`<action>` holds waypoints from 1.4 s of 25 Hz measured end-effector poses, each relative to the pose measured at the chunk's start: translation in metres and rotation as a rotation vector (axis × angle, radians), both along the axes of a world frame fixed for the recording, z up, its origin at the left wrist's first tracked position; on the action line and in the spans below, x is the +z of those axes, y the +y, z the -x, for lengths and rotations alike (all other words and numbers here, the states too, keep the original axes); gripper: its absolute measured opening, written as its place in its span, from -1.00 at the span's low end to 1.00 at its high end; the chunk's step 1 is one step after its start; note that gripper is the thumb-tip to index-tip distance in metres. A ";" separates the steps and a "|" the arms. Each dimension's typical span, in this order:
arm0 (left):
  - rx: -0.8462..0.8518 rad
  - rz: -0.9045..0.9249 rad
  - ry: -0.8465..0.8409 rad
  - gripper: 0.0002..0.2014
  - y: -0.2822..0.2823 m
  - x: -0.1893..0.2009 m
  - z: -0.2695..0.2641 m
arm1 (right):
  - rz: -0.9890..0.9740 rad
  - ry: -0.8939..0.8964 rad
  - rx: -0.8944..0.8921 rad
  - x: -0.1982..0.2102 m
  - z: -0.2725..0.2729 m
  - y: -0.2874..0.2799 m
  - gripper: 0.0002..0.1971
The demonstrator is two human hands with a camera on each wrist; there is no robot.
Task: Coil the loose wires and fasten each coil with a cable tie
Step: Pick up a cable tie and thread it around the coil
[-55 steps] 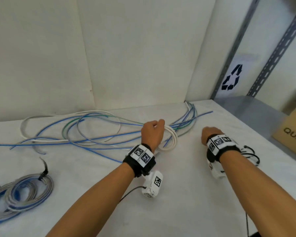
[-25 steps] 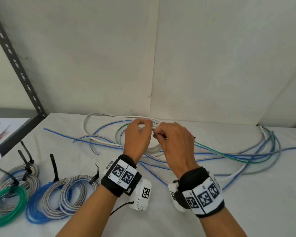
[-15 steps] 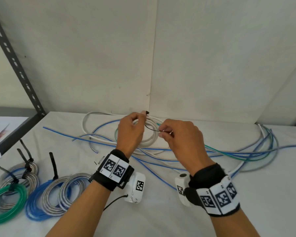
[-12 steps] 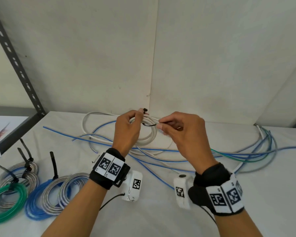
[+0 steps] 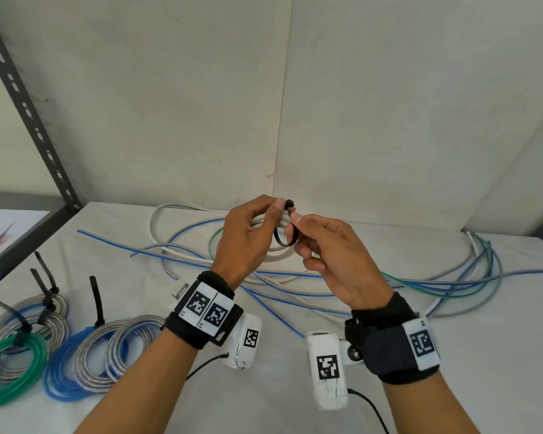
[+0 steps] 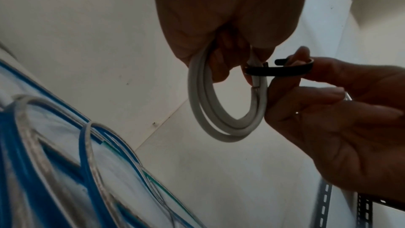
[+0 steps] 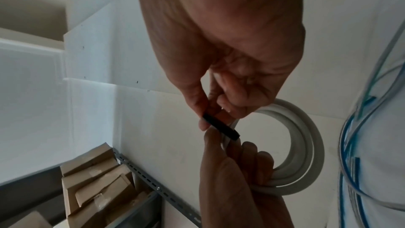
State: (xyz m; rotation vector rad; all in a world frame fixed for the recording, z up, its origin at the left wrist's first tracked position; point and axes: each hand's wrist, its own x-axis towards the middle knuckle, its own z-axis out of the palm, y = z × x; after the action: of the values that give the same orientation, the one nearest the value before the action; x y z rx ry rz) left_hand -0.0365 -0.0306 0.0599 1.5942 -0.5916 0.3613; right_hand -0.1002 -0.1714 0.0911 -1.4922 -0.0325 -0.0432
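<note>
A small white wire coil [image 5: 276, 251] hangs above the table, gripped at its top by my left hand [image 5: 264, 220]. A black cable tie [image 5: 283, 242] is looped round the coil's right side. Its head pokes up by my left thumb. My right hand [image 5: 297, 228] pinches the tie's strap between thumb and forefinger, close to the head. The left wrist view shows the coil [image 6: 210, 113] under my left hand [image 6: 230, 55], with the tie [image 6: 278, 71] a flat loop in my right hand [image 6: 291, 74]. The right wrist view shows the strap [image 7: 221, 127] pinched across the coil [image 7: 306, 145].
Loose blue, green, grey and white wires [image 5: 295, 278] sprawl over the table behind and to the right. Several tied coils [image 5: 107, 349], one of them green [image 5: 13, 368], lie at the front left. A slotted shelf upright [image 5: 29, 111] stands at the left. Cardboard boxes [image 7: 94, 188] sit beyond it.
My right hand came over from the right with a black tie and passed it round the coil. Both hands have lifted the coil off the table, and the tie's loop has closed toward its head.
</note>
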 end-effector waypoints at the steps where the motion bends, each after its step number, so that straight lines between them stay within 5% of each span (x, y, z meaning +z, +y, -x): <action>1: -0.005 -0.013 -0.015 -0.75 -0.001 0.000 0.000 | -0.017 0.010 -0.008 0.001 0.000 -0.001 -0.69; 13: -0.005 -0.105 -0.121 -0.82 -0.003 -0.001 0.005 | -0.212 0.167 0.001 0.002 -0.004 -0.012 -0.70; 17: 0.010 -0.129 -0.161 -0.84 -0.003 -0.004 0.005 | -0.217 0.087 -0.098 -0.003 -0.005 -0.012 -0.85; 21: -0.009 -0.150 -0.188 -0.83 -0.006 -0.006 0.008 | -0.217 -0.017 -0.203 -0.009 -0.009 -0.014 -0.69; 27: -0.075 -0.069 -0.069 -0.80 -0.015 -0.008 0.010 | -0.078 -0.091 -0.230 -0.005 -0.006 -0.016 -0.88; 32: -0.193 -0.153 -0.021 -0.71 -0.032 -0.016 0.025 | -0.237 -0.026 -0.491 -0.011 -0.015 -0.032 -0.94; 35: -0.196 -0.111 0.013 -0.62 -0.038 -0.017 0.027 | -0.265 -0.094 -0.481 -0.017 -0.014 -0.029 -0.97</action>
State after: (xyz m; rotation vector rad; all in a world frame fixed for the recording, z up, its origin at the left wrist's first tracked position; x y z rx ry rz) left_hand -0.0637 -0.0686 0.0429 1.6268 -0.7623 0.1740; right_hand -0.0858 -0.2004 0.0745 -1.2038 0.2482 -0.4879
